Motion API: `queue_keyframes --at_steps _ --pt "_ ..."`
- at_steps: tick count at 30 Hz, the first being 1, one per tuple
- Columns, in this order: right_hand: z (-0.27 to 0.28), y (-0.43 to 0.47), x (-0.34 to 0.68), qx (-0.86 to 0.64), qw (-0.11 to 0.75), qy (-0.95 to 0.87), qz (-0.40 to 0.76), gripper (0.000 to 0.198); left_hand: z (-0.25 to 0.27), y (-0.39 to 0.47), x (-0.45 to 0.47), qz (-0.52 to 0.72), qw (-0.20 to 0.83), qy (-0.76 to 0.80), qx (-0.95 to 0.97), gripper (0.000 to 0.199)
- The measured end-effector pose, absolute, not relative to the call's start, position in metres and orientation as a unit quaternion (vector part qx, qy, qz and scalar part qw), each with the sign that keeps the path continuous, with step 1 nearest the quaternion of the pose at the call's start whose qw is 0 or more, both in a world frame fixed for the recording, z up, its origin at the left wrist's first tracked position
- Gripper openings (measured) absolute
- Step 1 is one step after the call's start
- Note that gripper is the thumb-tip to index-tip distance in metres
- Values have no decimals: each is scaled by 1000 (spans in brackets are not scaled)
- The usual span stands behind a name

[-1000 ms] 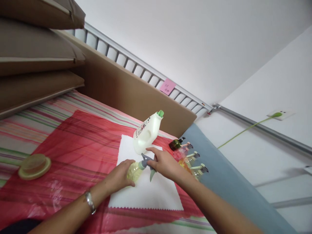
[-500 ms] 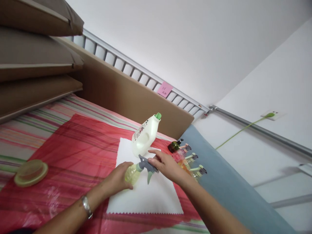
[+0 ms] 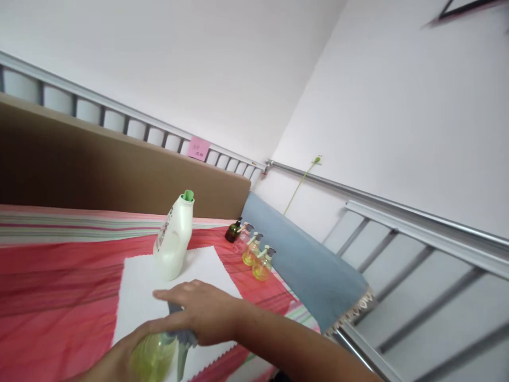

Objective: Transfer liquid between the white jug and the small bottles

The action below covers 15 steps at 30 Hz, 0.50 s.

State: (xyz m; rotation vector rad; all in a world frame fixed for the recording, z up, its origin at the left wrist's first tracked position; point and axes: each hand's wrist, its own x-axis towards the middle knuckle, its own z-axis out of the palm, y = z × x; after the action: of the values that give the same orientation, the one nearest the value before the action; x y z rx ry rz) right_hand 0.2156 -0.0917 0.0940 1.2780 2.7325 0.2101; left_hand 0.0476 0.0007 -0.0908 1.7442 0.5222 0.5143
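Note:
My left hand (image 3: 119,353), partly cut off by the lower edge, is closed round the clear body of a spray bottle (image 3: 153,361) with yellow liquid in it. My right hand (image 3: 209,313) is closed over the bottle's grey spray head (image 3: 186,336), index finger stretched out to the left. A pale trigger hangs below that head. Behind both hands a large white jug (image 3: 174,244), its green-rimmed mouth uncapped, stands on a white sheet (image 3: 133,281) with a zigzag edge.
Several small bottles with pump or spray tops stand in a row at the right, among them a dark green one (image 3: 231,233) and a yellow one (image 3: 261,269). Red cloth (image 3: 51,297) lies under the sheet. A brown board (image 3: 99,170) and blue cloth (image 3: 294,254) border the surface.
The view has swung right, so the stacked brown cushions and yellowish lid have left the picture. Both hands keep hold of the spray bottle, which appears lower and closer. The jug still stands.

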Motion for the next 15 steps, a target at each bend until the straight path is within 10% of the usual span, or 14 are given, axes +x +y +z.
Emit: queue_keyframes --at_steps 6,15 --pt "88 -82 215 344 103 922 145 26 -80 5 37 177 632 222 721 69" --pt "103 -107 272 607 -22 794 35 15 -80 7 36 206 572 276 745 68"
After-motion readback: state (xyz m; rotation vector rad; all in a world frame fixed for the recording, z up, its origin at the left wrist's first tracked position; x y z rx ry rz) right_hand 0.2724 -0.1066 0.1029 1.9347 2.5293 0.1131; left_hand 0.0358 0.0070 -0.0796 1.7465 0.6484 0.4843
